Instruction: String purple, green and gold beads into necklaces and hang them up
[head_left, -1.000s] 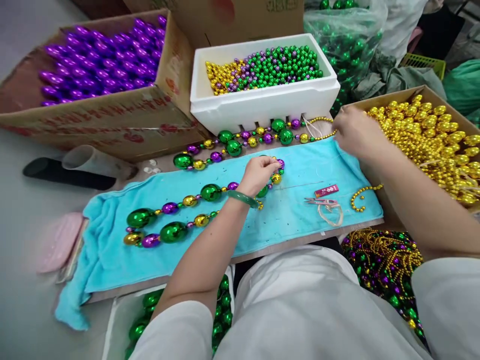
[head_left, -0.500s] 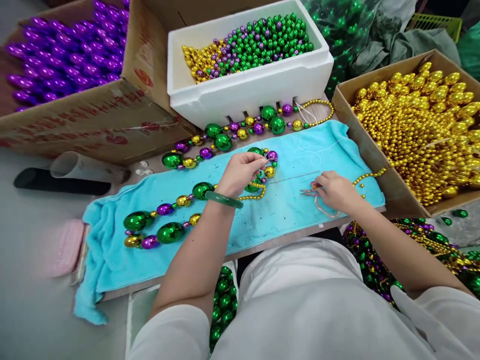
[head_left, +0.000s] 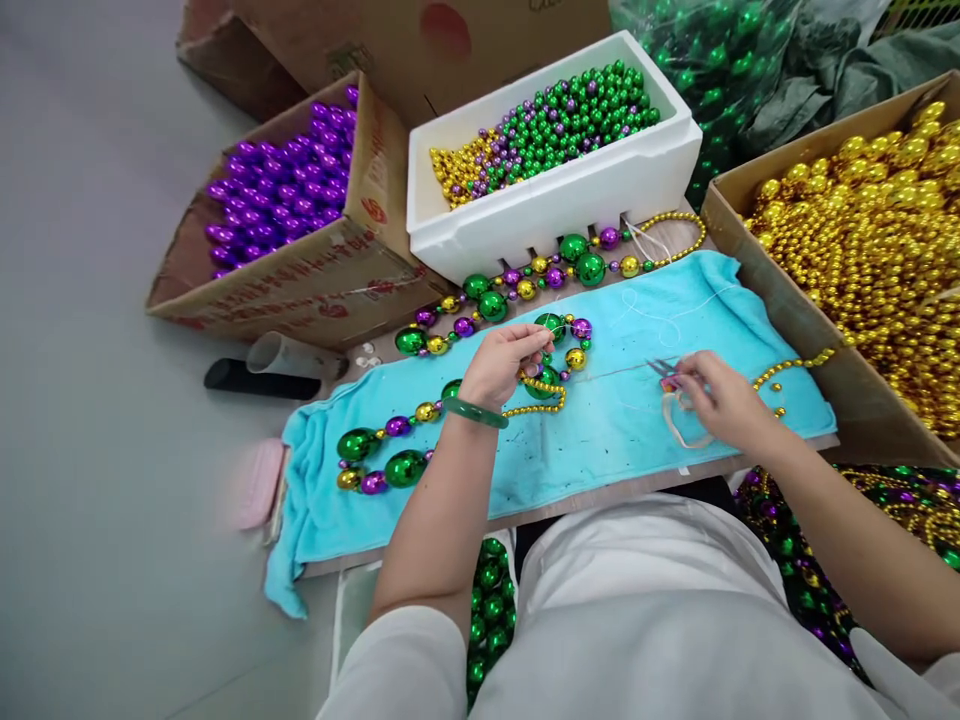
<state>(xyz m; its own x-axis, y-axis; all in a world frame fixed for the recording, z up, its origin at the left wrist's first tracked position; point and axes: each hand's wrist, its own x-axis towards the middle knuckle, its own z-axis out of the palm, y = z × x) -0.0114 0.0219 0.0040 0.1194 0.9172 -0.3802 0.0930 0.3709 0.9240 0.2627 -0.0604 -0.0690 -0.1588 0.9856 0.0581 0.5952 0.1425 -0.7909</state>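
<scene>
My left hand (head_left: pixel 504 362), with a green bangle on the wrist, pinches the end of a bead strand (head_left: pixel 390 447) of large green, gold and purple balls lying on a turquoise towel (head_left: pixel 622 430). A short string of small gold beads (head_left: pixel 541 398) curls just below that hand. My right hand (head_left: pixel 720 400) is closed on small scissors (head_left: pixel 666 372) with a pale cord loop, resting on the towel. Another small gold bead string (head_left: pixel 787 368) lies beside that hand.
A second large-bead strand (head_left: pixel 517 288) lies behind the towel. A white foam box (head_left: pixel 570 195) holds small mixed beads. One cardboard box (head_left: pixel 300 270) holds purple beads, another (head_left: pixel 780 280) gold ones. A black tube (head_left: pixel 259 380) lies at left. Bead heaps sit below the board.
My right hand came back from the gold bead box to the towel and closed on the scissors. The left hand stayed pinching the strand end. The camera view shifted left.
</scene>
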